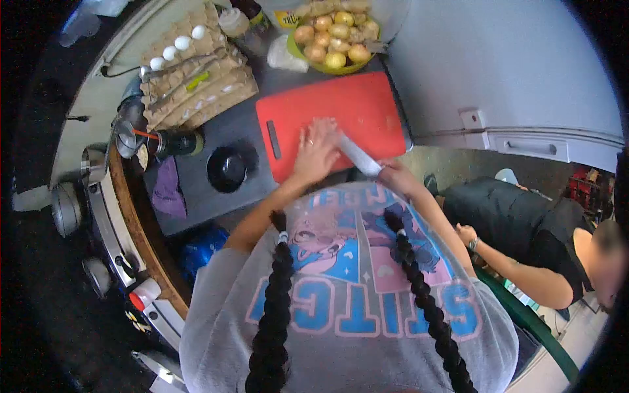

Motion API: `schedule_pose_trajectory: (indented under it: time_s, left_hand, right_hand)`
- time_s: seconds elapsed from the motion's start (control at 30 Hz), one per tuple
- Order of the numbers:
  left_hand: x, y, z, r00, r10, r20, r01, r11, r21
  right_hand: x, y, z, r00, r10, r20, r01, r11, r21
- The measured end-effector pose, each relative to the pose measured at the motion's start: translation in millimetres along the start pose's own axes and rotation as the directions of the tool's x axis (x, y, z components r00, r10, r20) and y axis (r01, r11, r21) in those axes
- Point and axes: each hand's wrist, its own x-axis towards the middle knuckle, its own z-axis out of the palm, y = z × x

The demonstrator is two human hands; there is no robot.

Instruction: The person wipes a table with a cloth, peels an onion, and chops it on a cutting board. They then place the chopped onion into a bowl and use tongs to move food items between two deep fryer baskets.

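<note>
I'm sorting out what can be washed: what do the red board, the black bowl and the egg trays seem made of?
The red board looks like plastic: smooth and evenly coloured. The black bowl is shiny, with bright reflections; plastic, glass or glazed ceramic, I can't tell which. The egg trays look like moulded paper pulp: dull, brown and ridged.
</note>
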Motion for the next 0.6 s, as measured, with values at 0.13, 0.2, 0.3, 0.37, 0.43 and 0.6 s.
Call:
schedule_pose_trajectory:
  time_s: [0.13,0.2,0.3,0.37,0.43,0.6]
  left_hand:
    - [17.6,-49.7,13.5,0.928,-0.287,-0.238,0.232,0.944,-0.233]
    - [21.9,-59.6,21.6,0.903,-0.322,-0.284,0.191,0.893,-0.407]
    - [41.0,-61.4,27.8,0.93,-0.297,-0.217,0.206,0.91,-0.361]
    - [51.2,-57.1,39.1,0.978,-0.17,-0.121,0.146,0.971,-0.191]
    - [47.3,-47.2,44.7,0.975,-0.159,-0.154,0.125,0.97,-0.209]
    - [34.2,-23.3,40.3,0.895,-0.296,-0.334,0.035,0.793,-0.608]
  right_hand:
    - [-13.2,-19.0,-6.0,0.903,-0.399,0.162,0.381,0.565,-0.732]
    - [-10.0,-11.6,-7.1,0.841,-0.467,0.271,0.456,0.345,-0.82]
    - [-3.6,-18.3,0.7,0.873,-0.399,0.28,0.39,0.226,-0.893]
    - [10.9,-20.9,-12.7,0.814,-0.56,0.151,0.368,0.296,-0.881]
    - [10.6,-22.2,-34.8,0.83,-0.532,0.166,0.415,0.391,-0.822]
    - [-0.1,-34.5,-48.9,0.898,-0.429,-0.1,0.186,0.575,-0.796]
